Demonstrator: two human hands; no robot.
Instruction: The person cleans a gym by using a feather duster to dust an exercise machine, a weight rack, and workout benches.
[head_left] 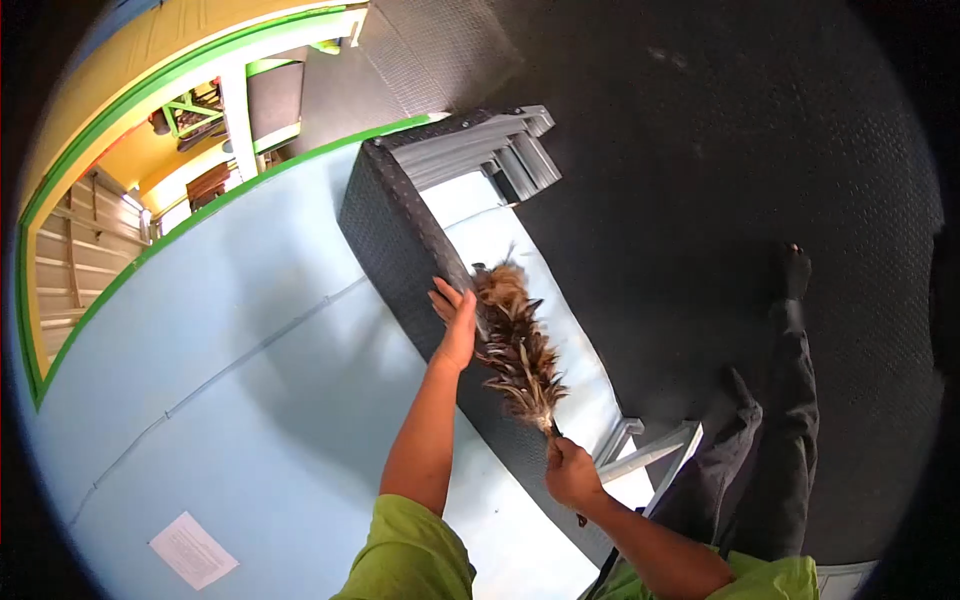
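A feather duster [520, 345] with brown and dark feathers lies along the edge of a dark, textured bench or shelf top [400, 235]. My right hand [573, 474] is wrapped round its handle, at the lower end of the feathers. Beside the feathers' upper part, my left hand [457, 322] rests against the edge of the dark top, its fingers spread and holding nothing. Grey metal supports [525, 165] show beneath the far end of the top.
A light blue wall [290, 350] runs along the left, with a paper sheet [194, 551] on it. Above its green edge is an opening into another area. Black textured floor [680, 260] lies to the right, with my legs and feet over it. A grey metal frame [650, 455] stands near my right hand.
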